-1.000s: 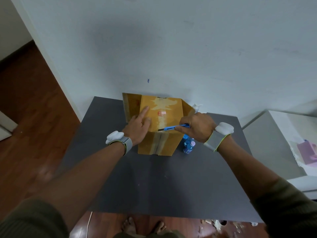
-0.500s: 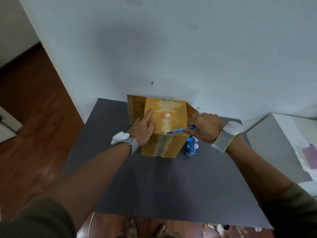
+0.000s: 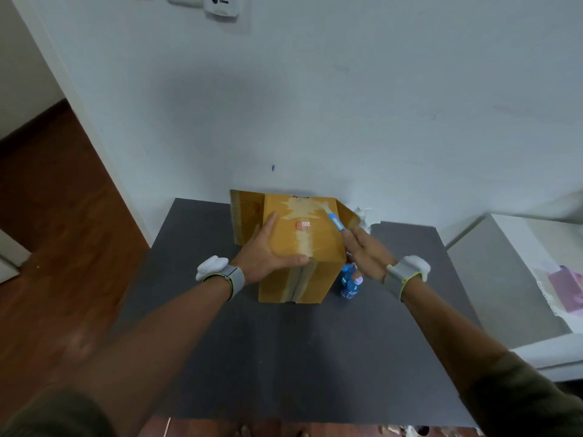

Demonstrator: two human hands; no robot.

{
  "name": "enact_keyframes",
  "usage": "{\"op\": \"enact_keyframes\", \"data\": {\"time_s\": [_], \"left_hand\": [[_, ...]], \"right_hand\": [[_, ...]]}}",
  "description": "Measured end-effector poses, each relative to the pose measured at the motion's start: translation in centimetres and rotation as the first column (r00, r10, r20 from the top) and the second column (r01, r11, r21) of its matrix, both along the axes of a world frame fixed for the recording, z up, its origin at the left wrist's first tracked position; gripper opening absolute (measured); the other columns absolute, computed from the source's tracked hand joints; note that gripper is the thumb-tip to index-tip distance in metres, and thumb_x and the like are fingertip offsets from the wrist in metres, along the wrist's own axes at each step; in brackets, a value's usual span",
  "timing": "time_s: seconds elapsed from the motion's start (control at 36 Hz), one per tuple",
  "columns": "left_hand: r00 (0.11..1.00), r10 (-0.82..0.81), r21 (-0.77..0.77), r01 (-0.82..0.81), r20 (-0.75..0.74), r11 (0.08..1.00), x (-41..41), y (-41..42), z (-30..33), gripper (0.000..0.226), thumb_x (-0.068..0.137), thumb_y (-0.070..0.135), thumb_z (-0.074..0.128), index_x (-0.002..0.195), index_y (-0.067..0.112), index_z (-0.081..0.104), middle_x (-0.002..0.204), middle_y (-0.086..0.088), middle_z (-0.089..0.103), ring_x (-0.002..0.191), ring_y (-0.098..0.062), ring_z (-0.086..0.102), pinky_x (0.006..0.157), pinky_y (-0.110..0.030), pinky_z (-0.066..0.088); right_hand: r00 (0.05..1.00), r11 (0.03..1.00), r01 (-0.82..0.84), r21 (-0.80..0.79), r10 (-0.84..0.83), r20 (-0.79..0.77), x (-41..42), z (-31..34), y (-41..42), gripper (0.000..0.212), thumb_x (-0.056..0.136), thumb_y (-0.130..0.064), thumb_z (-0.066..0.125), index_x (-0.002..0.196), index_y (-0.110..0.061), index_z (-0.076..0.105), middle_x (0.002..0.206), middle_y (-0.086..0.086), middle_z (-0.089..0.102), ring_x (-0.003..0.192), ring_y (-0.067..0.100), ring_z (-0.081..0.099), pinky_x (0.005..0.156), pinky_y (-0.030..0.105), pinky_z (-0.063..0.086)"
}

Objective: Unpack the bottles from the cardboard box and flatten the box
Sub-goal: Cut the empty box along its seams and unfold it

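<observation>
Now cardboard box (image 3: 299, 244) held flat by left hand (image 3: 266, 252); blue cutter (image 3: 336, 223) pinched in right hand (image 3: 366, 253). Box likely light, stiff; best pressed beside tape.

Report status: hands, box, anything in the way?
Left hand flat on cardboard box, open. Right hand gripping blue cutter at the taped top. Bottles out, right of box.

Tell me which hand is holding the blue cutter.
The right hand grips the blue cutter, its tip at the far right of the cardboard box top. The left hand lies flat on the box, holding nothing.
</observation>
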State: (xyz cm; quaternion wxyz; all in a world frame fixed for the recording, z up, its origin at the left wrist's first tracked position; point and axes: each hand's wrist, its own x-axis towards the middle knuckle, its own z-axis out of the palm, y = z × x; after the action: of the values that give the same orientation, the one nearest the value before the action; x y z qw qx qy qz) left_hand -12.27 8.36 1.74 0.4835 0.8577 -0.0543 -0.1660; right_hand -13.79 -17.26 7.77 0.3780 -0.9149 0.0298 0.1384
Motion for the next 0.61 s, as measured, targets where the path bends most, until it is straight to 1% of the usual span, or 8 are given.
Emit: {"op": "enact_keyframes", "data": {"time_s": [0.06, 0.11, 0.22, 0.33, 0.42, 0.47, 0.53, 0.61], "left_hand": [[0.999, -0.036, 0.036, 0.035, 0.013, 0.999, 0.1, 0.2, 0.0, 0.143, 0.049, 0.08, 0.082, 0.153, 0.048, -0.011, 0.164, 0.01, 0.006, 0.147, -0.029, 0.024, 0.114, -0.058, 0.033], [0.997, -0.043, 0.058, 0.039, 0.064, 0.998, 0.2, 0.5, -0.2, 0.14, 0.052, 0.074, 0.085, 0.155, 0.045, -0.006, 0.162, 0.008, 0.012, 0.144, -0.027, 0.028, 0.114, -0.055, 0.035], [0.988, -0.005, 0.025, 0.001, 0.153, 1.0, 0.7, 1.1, 0.4, 0.111, 0.062, 0.076, 0.077, 0.152, 0.044, 0.022, 0.152, 0.007, 0.031, 0.134, -0.026, 0.041, 0.105, -0.047, 0.046], [0.975, 0.043, 0.098, -0.066, 0.219, 0.993, 2.3, 1.7, 2.3, 0.092, 0.063, 0.091, 0.06, 0.143, 0.054, 0.035, 0.164, 0.004, 0.019, 0.139, -0.033, 0.04, 0.109, -0.058, 0.04], [0.969, 0.072, 0.164, -0.113, 0.236, 0.98, 3.4, 2.0, 4.0, 0.084, 0.068, 0.091, 0.055, 0.14, 0.05, 0.043, 0.165, 0.001, 0.022, 0.141, -0.03, 0.04, 0.111, -0.055, 0.036], [0.964, 0.074, 0.16, -0.117, 0.255, 0.98, 4.0, 2.0, 5.0, 0.079, 0.074, 0.086, 0.056, 0.138, 0.041, 0.049, 0.153, 0.007, 0.039, 0.133, -0.023, 0.047, 0.102, -0.041, 0.043], [0.967, 0.077, 0.148, -0.115, 0.243, 0.982, 4.6, 2.0, 5.7, 0.072, 0.081, 0.076, 0.06, 0.136, 0.032, 0.053, 0.135, 0.016, 0.045, 0.124, -0.014, 0.05, 0.094, -0.03, 0.041], [0.985, 0.074, 0.145, -0.096, 0.153, 0.985, 5.4, 2.3, 5.6, 0.064, 0.084, 0.07, 0.061, 0.133, 0.029, 0.055, 0.125, 0.013, 0.05, 0.113, -0.016, 0.053, 0.093, -0.032, 0.047]], "right_hand": [[0.999, 1.0, 0.028, -0.01, -0.027, 0.028, -0.2, -0.3, 0.9, 0.039, 0.101, -0.055, 0.033, 0.104, -0.019, 0.047, 0.098, 0.021, 0.061, 0.075, 0.036, 0.07, 0.057, 0.045, 0.062], [0.997, 0.998, 0.052, -0.021, -0.05, 0.057, -0.3, -0.1, 1.5, 0.04, 0.102, -0.053, 0.031, 0.102, -0.016, 0.044, 0.096, 0.023, 0.062, 0.077, 0.037, 0.069, 0.06, 0.045, 0.062], [0.987, 0.998, 0.061, 0.003, -0.06, 0.149, 0.4, 0.9, 1.7, 0.04, 0.103, -0.055, 0.028, 0.096, -0.018, 0.042, 0.083, 0.021, 0.065, 0.068, 0.034, 0.068, 0.07, 0.052, 0.058], [0.961, 0.995, 0.098, 0.023, -0.101, 0.258, 1.7, 2.7, 1.9, 0.037, 0.101, -0.057, 0.029, 0.096, -0.022, 0.041, 0.078, 0.01, 0.066, 0.065, 0.03, 0.069, 0.072, 0.053, 0.056], [0.945, 0.991, 0.129, 0.034, -0.134, 0.298, 2.4, 3.4, 2.3, 0.036, 0.101, -0.055, 0.031, 0.097, -0.02, 0.04, 0.079, 0.01, 0.065, 0.064, 0.032, 0.068, 0.065, 0.052, 0.057], [0.939, 0.985, 0.154, 0.076, -0.17, 0.298, 3.1, 2.9, 2.6, 0.033, 0.101, -0.053, 0.034, 0.098, -0.02, 0.039, 0.083, 0.013, 0.066, 0.068, 0.036, 0.069, 0.063, 0.054, 0.059], [0.936, 0.984, 0.165, 0.073, -0.18, 0.302, 3.9, 2.1, 3.0, 0.027, 0.101, -0.05, 0.036, 0.103, -0.023, 0.038, 0.085, 0.013, 0.067, 0.072, 0.037, 0.069, 0.061, 0.055, 0.059], [0.923, 0.982, 0.188, 0.01, -0.18, 0.341, 4.6, 0.7, 4.0, 0.026, 0.097, -0.051, 0.033, 0.108, -0.028, 0.036, 0.082, 0.011, 0.068, 0.07, 0.035, 0.067, 0.061, 0.056, 0.058]]}}
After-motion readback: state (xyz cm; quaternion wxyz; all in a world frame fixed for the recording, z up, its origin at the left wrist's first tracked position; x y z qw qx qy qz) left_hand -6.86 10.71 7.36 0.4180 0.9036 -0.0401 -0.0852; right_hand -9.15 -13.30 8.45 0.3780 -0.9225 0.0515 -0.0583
